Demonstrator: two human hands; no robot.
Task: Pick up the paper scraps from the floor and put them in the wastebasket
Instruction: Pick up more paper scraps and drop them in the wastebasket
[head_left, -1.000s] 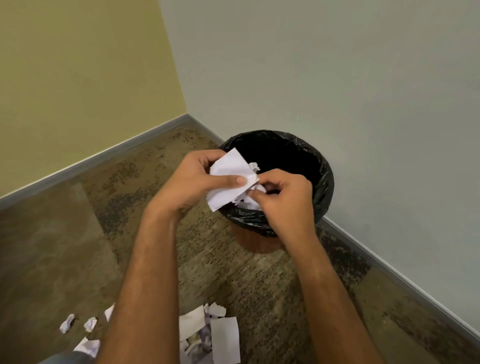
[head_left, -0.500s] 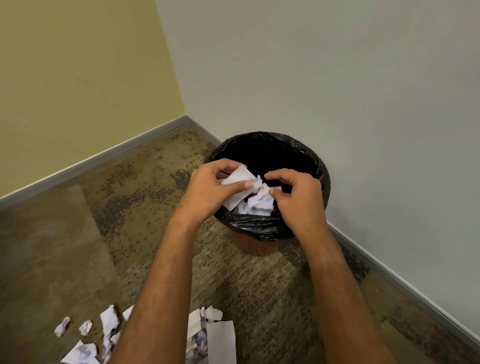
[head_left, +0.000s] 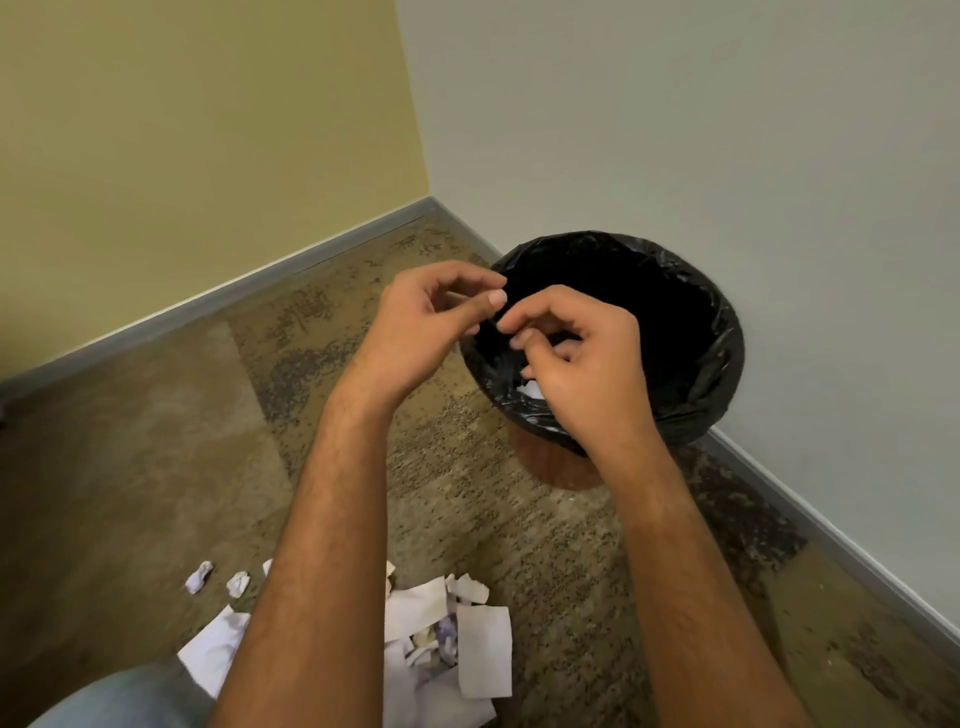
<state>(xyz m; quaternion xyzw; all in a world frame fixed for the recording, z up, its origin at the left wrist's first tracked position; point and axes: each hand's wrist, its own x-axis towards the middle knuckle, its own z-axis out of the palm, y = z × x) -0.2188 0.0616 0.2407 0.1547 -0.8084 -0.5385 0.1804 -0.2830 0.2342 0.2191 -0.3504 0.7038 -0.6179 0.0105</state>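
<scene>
Ok, status. Round brown wastebasket (head_left: 550, 465) with a crinkled black plastic liner (head_left: 719, 358) folded over its rim stood on the mottled brown carpet (head_left: 493, 530) near the room corner, just beside the pale grey wall (head_left: 701, 130). Inside: mostly black shadow, only a sliver of white paper (head_left: 531, 389) showed low at the near side, right by the edge of the right hand (head_left: 592, 374). Couldn't tell how much more was in there; that hand covered the near part of the opening and the bottom was dark.

Rest of the torn white paper scraps (head_left: 415, 613) lay piled on the carpet at the bottom of the view, between the left forearm (head_left: 322, 571) and the right forearm (head_left: 691, 597), well apart from the basket. One flat rectangular white slip (head_left: 484, 649) sat on the pile's right side. Pile's lower part was cut off by the frame, its left part hidden behind the left forearm. A larger white sheet (head_left: 215, 647) stuck out left of that forearm, next to a patch of light blue denim (head_left: 130, 696), both cropped. One small crumpled white wad (head_left: 199, 577) and a second wad (head_left: 238, 583) lay just beside each other further left.

Grip: left hand (head_left: 421, 332) hovered at the basket's near-left rim, fingers loosely curled, thumb pointing toward the right hand, nothing between them. Right hand was over the opening, fingers loosely bent, tips near the left thumb; contact between the two hands unclear. No paper seen in either hand.
</scene>
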